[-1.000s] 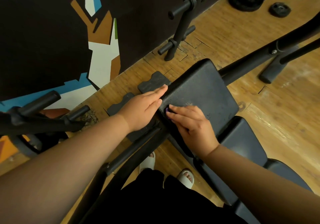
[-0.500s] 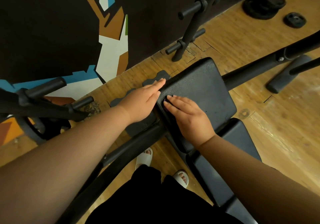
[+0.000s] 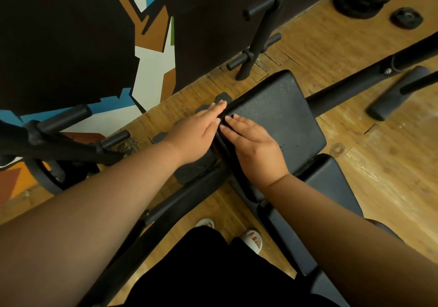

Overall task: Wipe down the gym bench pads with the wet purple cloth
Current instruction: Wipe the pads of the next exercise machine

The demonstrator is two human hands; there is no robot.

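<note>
My left hand [image 3: 196, 136] and right hand [image 3: 256, 147] press flat, fingers straight, at the bench pad [image 3: 279, 107]'s edge. The purple cloth is hidden, perhaps under my right palm; unpinched, it may slip off.

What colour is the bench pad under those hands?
Black, with a fine pebbled texture; the head view shows the bench pad clearly.

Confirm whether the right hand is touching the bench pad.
Touching. Head view shows the right hand lying flat on the bench pad, fingers straight, no gap visible.
</note>
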